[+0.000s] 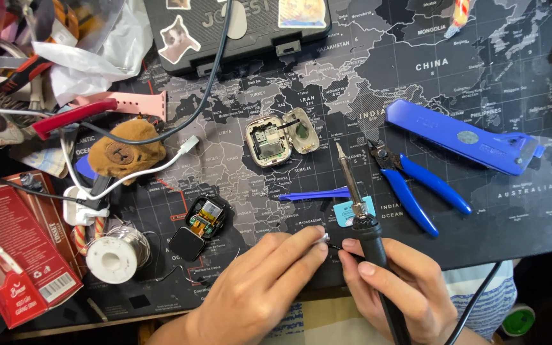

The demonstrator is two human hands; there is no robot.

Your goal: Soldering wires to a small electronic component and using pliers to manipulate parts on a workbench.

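My right hand [397,287] grips the black handle of a soldering iron [358,204], its metal tip pointing up and away over the map-printed mat [506,76]. My left hand [260,281] pinches a small metal piece [322,237] with thin wires right beside the iron's handle, fingertips almost touching my right thumb. Left of my left hand lies an opened smartwatch [200,225] with its screen folded out. A second opened watch case [280,138] lies further up the mat.
Blue-handled cutters [416,185], a blue flat tool [461,137] and a blue pry stick [314,194] lie to the right. A solder spool [114,254], red box [17,255], brown plush [126,150], pink strap [126,102], white cable and black case [237,29] crowd the left and top.
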